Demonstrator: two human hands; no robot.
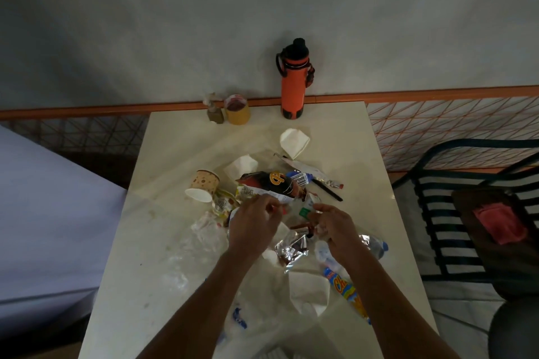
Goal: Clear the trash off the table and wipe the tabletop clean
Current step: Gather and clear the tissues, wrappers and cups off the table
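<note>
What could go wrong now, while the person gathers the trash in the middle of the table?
1. The paper cup lies on its side near the left hand; a careless sweep may roll it off the table.
2. The orange bottle stands upright at the far edge; wiping later could knock it over.
3. The right hand already seems to hold small scraps; grabbing more may drop some.

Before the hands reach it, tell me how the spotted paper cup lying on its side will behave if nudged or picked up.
The spotted paper cup lies on its side on the table, so a nudge would probably roll it in a curve, given its taper. It looks empty through the open mouth, so likely very light. Its thin paper wall would probably crush under a firm grip.
</note>
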